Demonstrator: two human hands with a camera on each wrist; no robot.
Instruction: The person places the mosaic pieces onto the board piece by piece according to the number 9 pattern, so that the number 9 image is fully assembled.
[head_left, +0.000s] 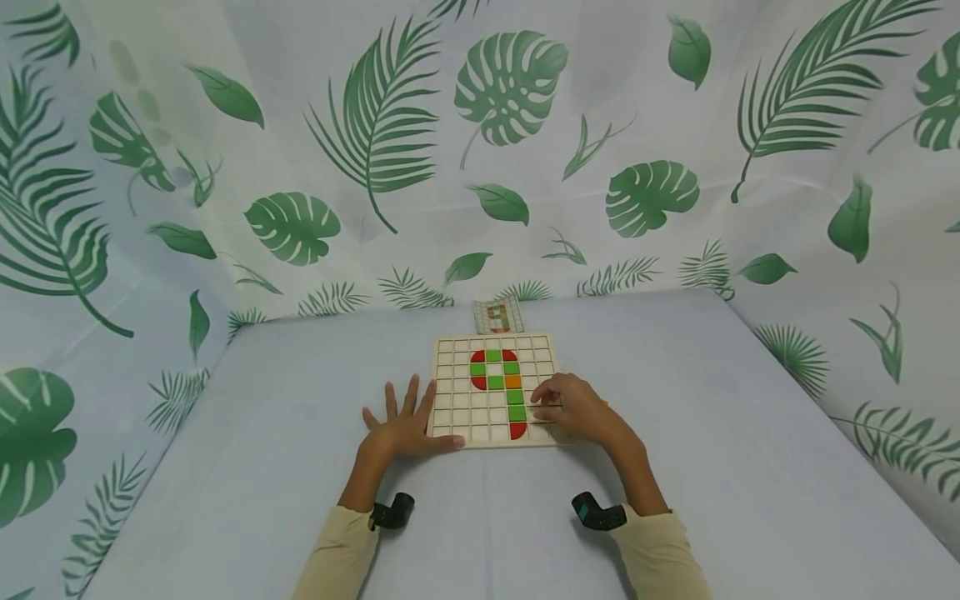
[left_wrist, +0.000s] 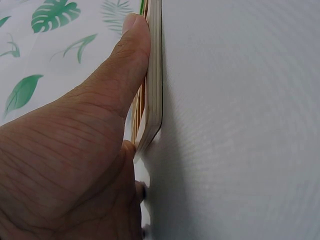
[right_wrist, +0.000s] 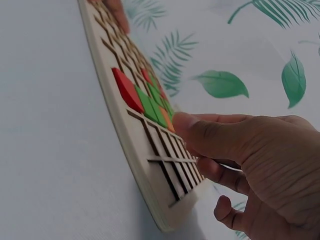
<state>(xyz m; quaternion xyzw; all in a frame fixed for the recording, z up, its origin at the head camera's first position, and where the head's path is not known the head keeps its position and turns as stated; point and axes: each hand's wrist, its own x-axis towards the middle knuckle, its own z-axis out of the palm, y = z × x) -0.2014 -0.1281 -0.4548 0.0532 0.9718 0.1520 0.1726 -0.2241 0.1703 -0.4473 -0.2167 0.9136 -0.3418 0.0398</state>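
Observation:
A pale wooden grid board (head_left: 459, 423) lies on the table, with red, green and orange tiles set in its cells in the shape of a 9. One orange tile (head_left: 513, 382) sits among the green tiles (head_left: 517, 412), and a rounded red tile (head_left: 517, 431) ends the stem. My left hand (head_left: 405, 432) is spread at the board's left corner, its thumb lying along the near edge. Over the right part of the board is my right hand (head_left: 573, 407), fingers bent, with thumb and fingertips apart beside the stem. In the right wrist view its thumb (right_wrist: 212, 137) overlaps the orange tile.
Behind the board a small patterned card (head_left: 483, 318) carries a similar 9 in coloured cells. A small orange bit (head_left: 604, 403) shows past the right hand's outer edge. Leaf-printed cloth (head_left: 420, 242) walls the white table (head_left: 262, 467) at the back and sides.

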